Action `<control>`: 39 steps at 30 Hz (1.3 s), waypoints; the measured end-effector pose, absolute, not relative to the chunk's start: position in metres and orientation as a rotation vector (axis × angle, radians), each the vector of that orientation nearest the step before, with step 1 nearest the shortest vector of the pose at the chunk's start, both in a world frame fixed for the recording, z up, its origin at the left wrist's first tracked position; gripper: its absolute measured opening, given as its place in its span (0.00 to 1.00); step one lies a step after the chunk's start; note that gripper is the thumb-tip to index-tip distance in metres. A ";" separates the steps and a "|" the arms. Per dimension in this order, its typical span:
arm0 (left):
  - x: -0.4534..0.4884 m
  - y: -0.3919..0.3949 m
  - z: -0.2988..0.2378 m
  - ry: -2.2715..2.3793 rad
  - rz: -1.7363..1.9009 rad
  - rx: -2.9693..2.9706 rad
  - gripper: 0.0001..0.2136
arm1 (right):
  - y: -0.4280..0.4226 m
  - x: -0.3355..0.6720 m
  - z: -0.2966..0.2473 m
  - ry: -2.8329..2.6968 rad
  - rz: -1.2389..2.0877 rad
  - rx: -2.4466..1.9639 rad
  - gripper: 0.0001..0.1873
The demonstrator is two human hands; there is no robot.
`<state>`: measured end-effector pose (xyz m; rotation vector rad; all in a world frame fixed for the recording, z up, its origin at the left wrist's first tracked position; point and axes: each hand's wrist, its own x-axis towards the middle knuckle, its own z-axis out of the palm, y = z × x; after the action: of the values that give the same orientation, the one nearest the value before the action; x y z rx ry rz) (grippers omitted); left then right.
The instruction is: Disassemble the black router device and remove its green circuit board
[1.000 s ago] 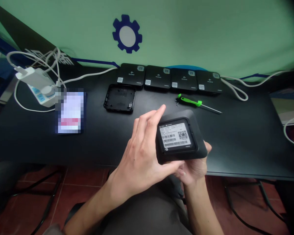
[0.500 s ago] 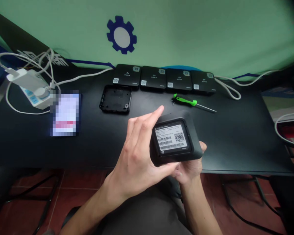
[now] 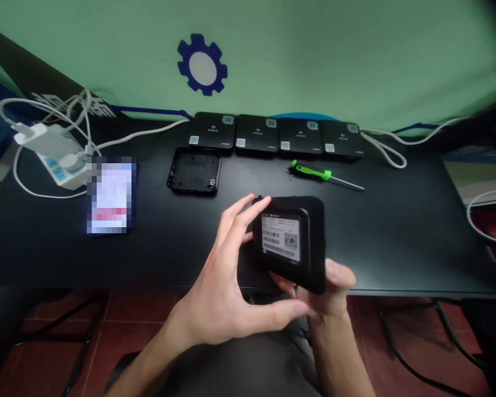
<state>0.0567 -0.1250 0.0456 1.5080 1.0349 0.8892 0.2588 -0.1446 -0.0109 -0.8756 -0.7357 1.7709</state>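
Observation:
A black set-top box (image 3: 314, 237) is tilted up above the table's front edge, with its white printed label (image 3: 280, 238) and QR code facing me. My right hand (image 3: 333, 286) grips it from below and the right; the thumb shows at the lower right corner and the other fingers are mostly hidden behind the box. My left hand (image 3: 227, 281) is spread around its left side. The left fingertips are at the box's upper left edge, while the left thumb stands off below it, not pressing on it.
Farther back lie an open black casing shell (image 3: 195, 171), several similar black boxes (image 3: 256, 134) in a row, a green-handled screwdriver (image 3: 328, 175) and small screws (image 3: 290, 175). At left are a lit phone (image 3: 111, 197) and a white power strip (image 3: 62, 168) with cables.
The box has swung round and tipped, its right side dropping nearer to me. My left thumb has come away from its lower edge. My right hand has turned with the box.

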 end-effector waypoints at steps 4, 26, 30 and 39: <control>0.051 -0.126 0.039 0.857 0.941 1.263 0.61 | -0.144 0.251 0.014 -0.981 1.597 -1.060 0.47; 0.039 -0.117 0.035 0.732 1.073 1.342 0.55 | -0.157 0.246 0.022 -1.187 1.373 -1.089 0.64; 0.040 -0.119 0.034 0.700 1.081 1.309 0.52 | -0.158 0.246 0.020 -1.179 1.375 -1.090 0.62; 0.040 -0.120 0.033 0.739 1.082 1.333 0.53 | -0.154 0.249 0.022 -1.161 1.404 -1.102 0.61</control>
<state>0.0400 -0.1200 0.0325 1.3327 0.7393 1.0822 0.2493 -0.1542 0.0223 -1.1015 -1.1614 1.4041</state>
